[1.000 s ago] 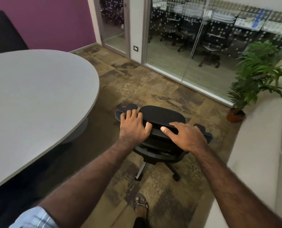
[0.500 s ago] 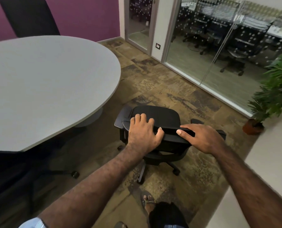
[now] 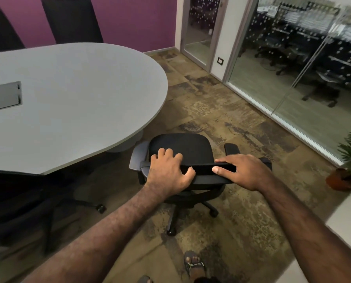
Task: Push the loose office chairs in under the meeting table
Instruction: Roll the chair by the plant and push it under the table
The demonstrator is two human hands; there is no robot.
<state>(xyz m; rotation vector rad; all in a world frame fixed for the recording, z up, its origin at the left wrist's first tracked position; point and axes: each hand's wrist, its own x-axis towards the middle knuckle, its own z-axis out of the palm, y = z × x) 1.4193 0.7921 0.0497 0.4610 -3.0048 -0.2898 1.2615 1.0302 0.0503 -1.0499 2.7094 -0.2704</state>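
Note:
A black office chair (image 3: pixel 180 148) on castors stands on the carpet just off the rounded end of the grey oval meeting table (image 3: pixel 78 94). I look down on its seat and the top edge of its backrest. My left hand (image 3: pixel 168 174) grips the left part of the backrest top, fingers curled over it. My right hand (image 3: pixel 244 172) holds the right part, thumb along the front. The chair's left armrest (image 3: pixel 136 158) is close to the table's edge, not under it.
Another black chair (image 3: pixel 17 201) sits at the table's near side, lower left. Two black chair backs (image 3: pixel 72 21) stand behind the table by the purple wall. A glass partition (image 3: pixel 293 68) runs along the right, with a potted plant (image 3: pixel 348 172) near it. My sandalled foot (image 3: pixel 194 264) is below.
The chair has rolled toward the table's rounded end with both hands on its backrest. My view has swung left, showing more of the table and the far chairs.

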